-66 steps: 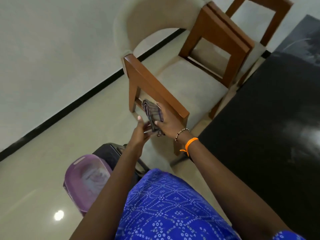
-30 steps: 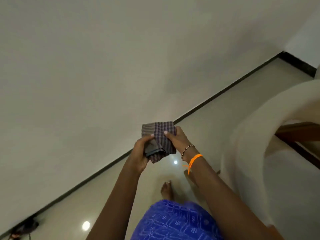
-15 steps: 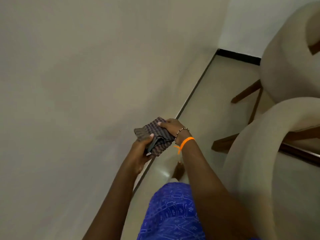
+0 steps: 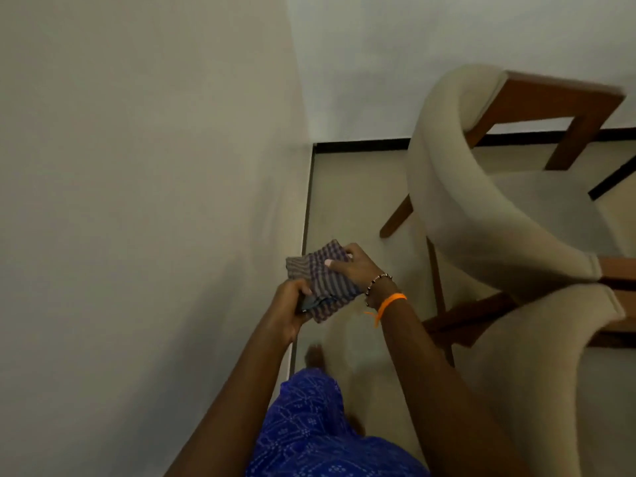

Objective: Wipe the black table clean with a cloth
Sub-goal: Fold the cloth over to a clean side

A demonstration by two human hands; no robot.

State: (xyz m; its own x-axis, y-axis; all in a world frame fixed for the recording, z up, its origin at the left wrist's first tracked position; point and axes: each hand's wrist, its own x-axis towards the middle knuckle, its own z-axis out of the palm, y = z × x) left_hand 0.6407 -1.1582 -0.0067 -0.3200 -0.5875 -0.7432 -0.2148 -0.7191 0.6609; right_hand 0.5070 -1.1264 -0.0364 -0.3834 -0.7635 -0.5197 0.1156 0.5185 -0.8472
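Cloth (image 4: 321,280), checked in dull purple and grey and folded into a thick pad, sits between both hands in front of the blue patterned dress (image 4: 309,432), above the floor and left of the cream chair (image 4: 481,215). No writing or label can be read on it. Compared with half a second ago, the view has swung so the room corner and the chair's wooden arm now show; the grip looks unchanged. The left hand (image 4: 287,311) curls round the cloth's lower edge. The right hand (image 4: 354,268), above a bead bracelet (image 4: 378,282) and orange band (image 4: 390,301), pinches the upper fold, fingertips (image 4: 328,262) pressed on top.
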